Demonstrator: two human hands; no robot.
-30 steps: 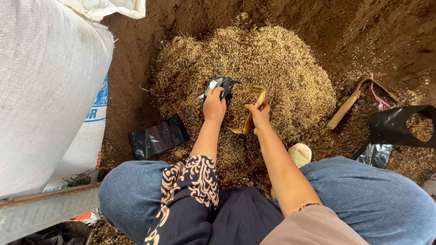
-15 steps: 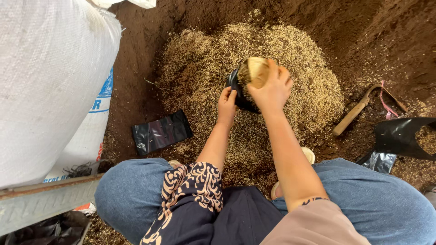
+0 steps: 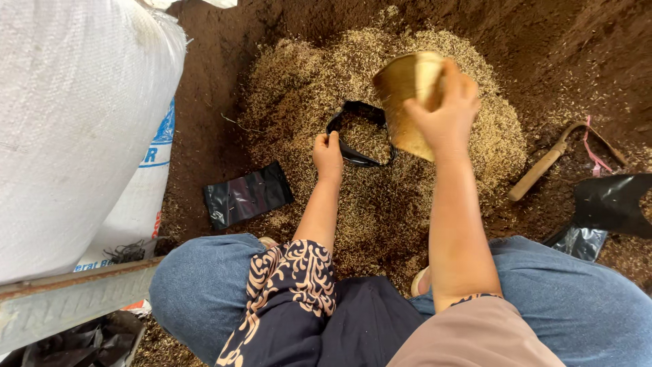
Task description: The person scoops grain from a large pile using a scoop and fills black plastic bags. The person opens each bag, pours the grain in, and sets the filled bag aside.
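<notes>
Tipping husk into the small black bag

Holding a tan scoop (image 3: 405, 102) in my right hand (image 3: 445, 109), fingers clenched round its far end, mouth tilted down toward the black grow bag (image 3: 361, 133) just below and to the left of that hand. My left hand (image 3: 328, 155) pinches the near-left rim of the bag, keeping the mouth open; the bag sits sunk in the husk pile (image 3: 299, 88), already part filled with husk.

Handling, as I judge it: the bag is thin soft plastic, floppy, and will collapse if the rim is let go, so grip at the rim edge, not the wall. It looks light, though heavier once full, and then better lifted from underneath. The scoop looks stiff and light, with a curved smooth wall that could slip, so wrap it round the closed end. The husk is loose and dry and spills easily.

Around my hands: a flat empty black bag (image 3: 248, 195) lies left of my left hand, near my knee. A big white woven sack (image 3: 75, 129) stands further left. Right of my right hand lies a wooden-handled tool (image 3: 543, 170) with a pink strip on dark soil (image 3: 543, 41), and beyond it another black bag (image 3: 611, 204), open. My blue-jeaned knees (image 3: 197, 285) are below both hands.
</notes>
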